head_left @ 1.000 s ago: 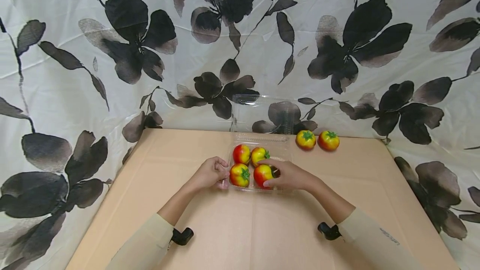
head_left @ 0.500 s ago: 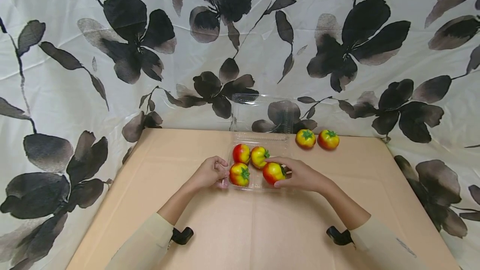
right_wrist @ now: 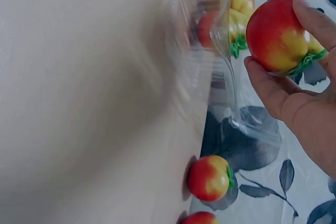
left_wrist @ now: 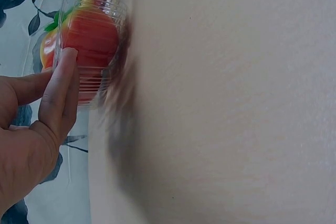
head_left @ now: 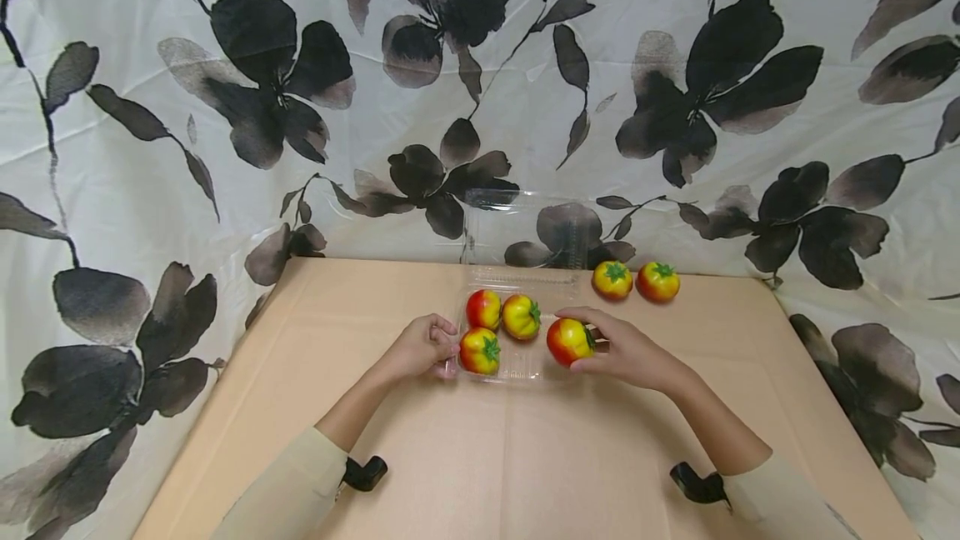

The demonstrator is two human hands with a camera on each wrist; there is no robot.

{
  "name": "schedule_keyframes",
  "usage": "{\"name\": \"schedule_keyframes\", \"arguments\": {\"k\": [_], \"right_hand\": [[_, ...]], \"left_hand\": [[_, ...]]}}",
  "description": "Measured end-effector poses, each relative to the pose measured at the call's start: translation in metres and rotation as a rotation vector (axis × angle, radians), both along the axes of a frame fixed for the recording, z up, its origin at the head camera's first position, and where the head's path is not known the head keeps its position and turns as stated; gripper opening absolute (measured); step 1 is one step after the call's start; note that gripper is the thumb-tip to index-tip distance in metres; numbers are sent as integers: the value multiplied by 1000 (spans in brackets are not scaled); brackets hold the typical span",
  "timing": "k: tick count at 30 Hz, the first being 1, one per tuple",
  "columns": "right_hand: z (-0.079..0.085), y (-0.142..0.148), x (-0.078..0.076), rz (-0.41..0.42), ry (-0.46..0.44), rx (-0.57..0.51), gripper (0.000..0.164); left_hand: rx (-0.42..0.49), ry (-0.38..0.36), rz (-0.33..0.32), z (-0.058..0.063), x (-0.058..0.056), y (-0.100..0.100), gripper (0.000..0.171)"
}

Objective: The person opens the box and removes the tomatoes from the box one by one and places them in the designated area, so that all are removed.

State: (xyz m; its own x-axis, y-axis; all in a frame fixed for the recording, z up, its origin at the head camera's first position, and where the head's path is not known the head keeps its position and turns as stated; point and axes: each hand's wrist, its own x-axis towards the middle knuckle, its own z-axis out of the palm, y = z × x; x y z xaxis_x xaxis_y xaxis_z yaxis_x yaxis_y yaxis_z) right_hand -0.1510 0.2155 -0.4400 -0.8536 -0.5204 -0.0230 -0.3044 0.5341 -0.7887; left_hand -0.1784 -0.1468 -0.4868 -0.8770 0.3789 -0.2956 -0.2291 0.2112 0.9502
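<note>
A clear plastic clamshell container [head_left: 519, 363] stands at the table's far edge, its lid [head_left: 525, 227] raised at the back. My left hand [head_left: 422, 346] pinches its left rim between thumb and fingers, clearest in the left wrist view. Inside on the left sit three red-and-yellow tomatoes: a back one [head_left: 482, 308], a front one [head_left: 479, 351] and one beside the back one [head_left: 521, 317]. My right hand [head_left: 630, 352] grips another tomato [head_left: 567, 342], thumb and fingers around its sides, green top toward the palm. In the right wrist view this tomato [right_wrist: 278, 35] is raised above the container's rim.
Two more tomatoes, one nearer [head_left: 612, 280] and one farther right [head_left: 658, 282], rest on the table right of the container. Behind the tan tabletop [head_left: 495, 457] hangs a white cloth [head_left: 555, 123] with dark flowers.
My right hand has moved rightward with the tomato, from the container's front middle toward its right side. The tomato beside the back one has shifted slightly. My left hand stays put.
</note>
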Motion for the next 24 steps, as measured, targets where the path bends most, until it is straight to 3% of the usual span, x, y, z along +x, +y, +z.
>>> {"name": "schedule_keyframes", "arguments": {"k": [12,24], "right_hand": [[1,35,6,-123,60,-14,72],[1,67,5,-192,100,71,69]], "left_hand": [[-24,-2,17,1,1,2,28],[-27,9,20,1,1,2,27]]}}
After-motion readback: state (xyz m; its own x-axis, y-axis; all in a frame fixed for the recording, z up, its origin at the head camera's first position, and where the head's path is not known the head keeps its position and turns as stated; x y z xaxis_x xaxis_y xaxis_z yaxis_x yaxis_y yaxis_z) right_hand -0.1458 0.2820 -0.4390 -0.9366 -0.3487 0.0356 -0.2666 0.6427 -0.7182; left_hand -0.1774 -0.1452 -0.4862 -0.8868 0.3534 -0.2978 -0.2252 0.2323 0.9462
